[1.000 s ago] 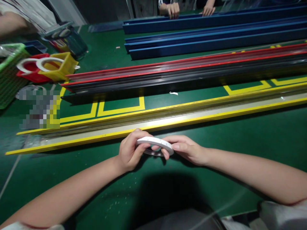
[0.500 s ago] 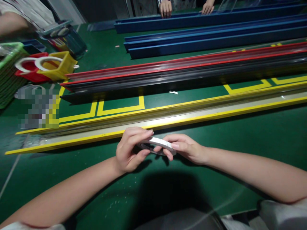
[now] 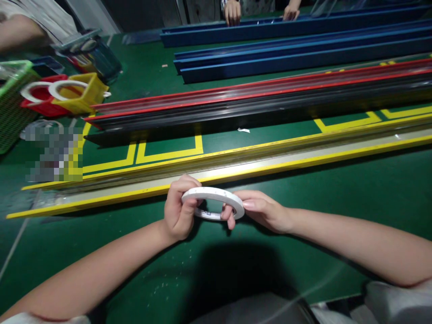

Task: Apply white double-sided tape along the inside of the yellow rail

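Between my hands is a narrow white roll of tape (image 3: pixel 216 193), held tilted so that its ring opening shows. My left hand (image 3: pixel 182 209) grips its left side, thumb in front and fingers curled behind. My right hand (image 3: pixel 261 209) pinches its right edge, with fingertips reaching through the ring. Just beyond the roll lies a long yellow-edged channel (image 3: pixel 270 167) with a pale inside, running across the green table (image 3: pixel 162 279).
Behind lie a red-edged black channel (image 3: pixel 216 110) and several blue channels (image 3: pixel 256 65). Another person's hands (image 3: pixel 232 12) rest on the farthest one. To the left are a yellow bin (image 3: pixel 97 92) and a red bin (image 3: pixel 40 105) with white rolls, and a green basket (image 3: pixel 13 103).
The tape roll has turned so more of its ring faces me. My left hand has closed around its left side, while my right hand has barely moved.
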The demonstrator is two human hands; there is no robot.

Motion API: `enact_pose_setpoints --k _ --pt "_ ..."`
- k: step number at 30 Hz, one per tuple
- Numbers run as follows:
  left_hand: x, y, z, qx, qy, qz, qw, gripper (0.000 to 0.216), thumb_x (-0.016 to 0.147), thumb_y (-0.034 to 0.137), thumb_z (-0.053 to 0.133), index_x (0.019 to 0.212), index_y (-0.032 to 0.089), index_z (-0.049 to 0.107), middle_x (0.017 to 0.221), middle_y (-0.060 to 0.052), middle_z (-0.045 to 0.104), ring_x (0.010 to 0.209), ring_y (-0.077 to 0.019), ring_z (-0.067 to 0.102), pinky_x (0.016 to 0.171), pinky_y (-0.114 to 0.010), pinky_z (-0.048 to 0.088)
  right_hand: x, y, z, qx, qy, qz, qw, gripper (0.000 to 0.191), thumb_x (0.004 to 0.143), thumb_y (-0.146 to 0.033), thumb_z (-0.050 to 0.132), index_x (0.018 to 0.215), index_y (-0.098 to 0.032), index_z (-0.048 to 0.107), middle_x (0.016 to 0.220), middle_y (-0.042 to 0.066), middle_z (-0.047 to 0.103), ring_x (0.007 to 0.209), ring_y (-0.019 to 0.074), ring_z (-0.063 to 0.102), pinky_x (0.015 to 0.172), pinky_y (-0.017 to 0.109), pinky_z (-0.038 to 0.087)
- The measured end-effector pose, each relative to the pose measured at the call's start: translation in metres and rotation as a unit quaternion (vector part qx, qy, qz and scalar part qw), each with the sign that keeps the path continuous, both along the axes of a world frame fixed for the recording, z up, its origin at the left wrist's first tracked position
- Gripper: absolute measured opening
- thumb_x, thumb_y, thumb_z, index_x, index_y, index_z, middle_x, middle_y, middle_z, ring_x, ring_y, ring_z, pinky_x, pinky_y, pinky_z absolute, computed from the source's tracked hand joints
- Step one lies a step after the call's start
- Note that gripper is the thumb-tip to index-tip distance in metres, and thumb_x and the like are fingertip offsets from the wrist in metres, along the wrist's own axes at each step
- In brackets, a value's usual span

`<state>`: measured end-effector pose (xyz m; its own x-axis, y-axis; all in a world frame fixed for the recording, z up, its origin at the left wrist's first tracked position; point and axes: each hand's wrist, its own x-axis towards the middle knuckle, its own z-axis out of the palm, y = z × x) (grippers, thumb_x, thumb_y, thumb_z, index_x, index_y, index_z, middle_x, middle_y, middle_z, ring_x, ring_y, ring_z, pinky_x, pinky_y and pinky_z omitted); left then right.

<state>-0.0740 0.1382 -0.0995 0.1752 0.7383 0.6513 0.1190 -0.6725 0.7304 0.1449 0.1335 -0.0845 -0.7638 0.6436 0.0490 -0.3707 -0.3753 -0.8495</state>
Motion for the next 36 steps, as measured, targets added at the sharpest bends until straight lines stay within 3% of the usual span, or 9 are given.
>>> enact_pose_setpoints --k 5,10,14,18,23,25,28,33,36 --pt "-0.005 0.000 0.014 0.048 0.096 0.016 0.994 0.037 0.089 0.031 0.056 0.122 0.014 0.058 0.100 -0.009 0.060 0.090 -0.0199 0.056 0.076 -0.033 0.047 0.000 0.001 0.001 0.005 -0.010 -0.018 1.000 0.037 0.094 -0.036 0.045 0.102 -0.010 0.069 0.072 0.002 0.058 0.074 0.0144 0.054 0.083 0.030 0.040" --pt "-0.009 -0.003 0.019 0.095 0.149 -0.039 0.983 0.032 0.092 0.026 0.053 0.122 0.014 0.059 0.091 -0.007 0.062 0.079 -0.0158 0.057 0.067 -0.029 0.047 0.001 0.001 0.006 0.031 -0.020 0.030 0.999 0.037 0.094 -0.034 0.048 0.110 -0.008 0.067 0.071 0.001 0.057 0.072 0.0132 0.054 0.087 0.032 0.041" --pt "-0.008 -0.006 0.011 0.085 0.123 -0.029 0.988 0.028 0.096 0.027 0.044 0.117 0.015 0.058 0.089 -0.007 0.061 0.079 -0.0167 0.056 0.066 -0.030 0.048 0.002 0.002 0.011 0.039 -0.017 0.064 0.997 0.042 0.094 -0.036 0.043 0.116 -0.008 0.064 0.090 0.009 0.066 0.094 0.0198 0.060 0.097 0.037 0.039" --pt "-0.004 -0.008 0.002 0.059 0.047 0.000 0.997 0.026 0.095 0.031 0.045 0.114 0.018 0.058 0.084 -0.005 0.057 0.075 -0.0167 0.056 0.063 -0.031 0.048 0.002 0.003 0.012 0.054 -0.025 0.067 0.996 0.038 0.095 -0.035 0.041 0.109 -0.009 0.064 0.109 0.014 0.066 0.108 0.0224 0.058 0.101 0.039 0.037" --pt "-0.001 -0.005 0.010 0.028 0.041 0.051 0.997 0.028 0.092 0.025 0.048 0.116 0.018 0.060 0.092 -0.006 0.059 0.082 -0.0184 0.056 0.067 -0.032 0.046 0.001 0.000 0.006 0.023 -0.005 0.063 0.998 0.036 0.096 -0.034 0.043 0.114 -0.009 0.062 0.079 0.005 0.064 0.081 0.0160 0.059 0.089 0.034 0.042" --pt "-0.002 -0.003 0.016 0.041 0.090 0.022 0.995 0.035 0.089 0.020 0.052 0.123 0.017 0.058 0.095 -0.007 0.060 0.085 -0.0190 0.056 0.071 -0.033 0.047 0.002 -0.002 0.005 0.008 -0.013 0.071 0.997 0.035 0.095 -0.033 0.046 0.116 -0.009 0.061 0.074 0.002 0.060 0.072 0.0128 0.056 0.080 0.030 0.042" --pt "-0.005 -0.001 0.022 0.055 0.158 -0.076 0.983 0.036 0.088 0.017 0.055 0.123 0.015 0.057 0.091 -0.007 0.063 0.082 -0.0175 0.056 0.072 -0.032 0.046 0.004 -0.003 0.005 0.007 -0.020 0.071 0.997 0.035 0.096 -0.032 0.047 0.116 -0.008 0.062 0.074 0.001 0.059 0.070 0.0114 0.055 0.078 0.027 0.041" --pt "-0.004 -0.005 0.012 -0.047 0.071 -0.124 0.989 0.022 0.091 0.020 0.054 0.112 0.016 0.059 0.088 -0.006 0.061 0.079 -0.0158 0.053 0.069 -0.030 0.043 0.003 -0.001 0.006 0.021 -0.011 0.077 0.997 0.039 0.097 -0.034 0.044 0.122 -0.008 0.060 0.082 0.006 0.067 0.083 0.0145 0.061 0.090 0.032 0.040" --pt "0.000 -0.009 0.005 -0.116 -0.013 -0.100 0.988 0.019 0.093 0.023 0.050 0.110 0.019 0.058 0.088 -0.004 0.058 0.079 -0.0155 0.052 0.069 -0.030 0.042 0.003 0.000 0.005 0.021 -0.008 0.056 0.998 0.036 0.096 -0.035 0.045 0.116 -0.010 0.062 0.093 0.009 0.070 0.094 0.0166 0.062 0.094 0.033 0.039"
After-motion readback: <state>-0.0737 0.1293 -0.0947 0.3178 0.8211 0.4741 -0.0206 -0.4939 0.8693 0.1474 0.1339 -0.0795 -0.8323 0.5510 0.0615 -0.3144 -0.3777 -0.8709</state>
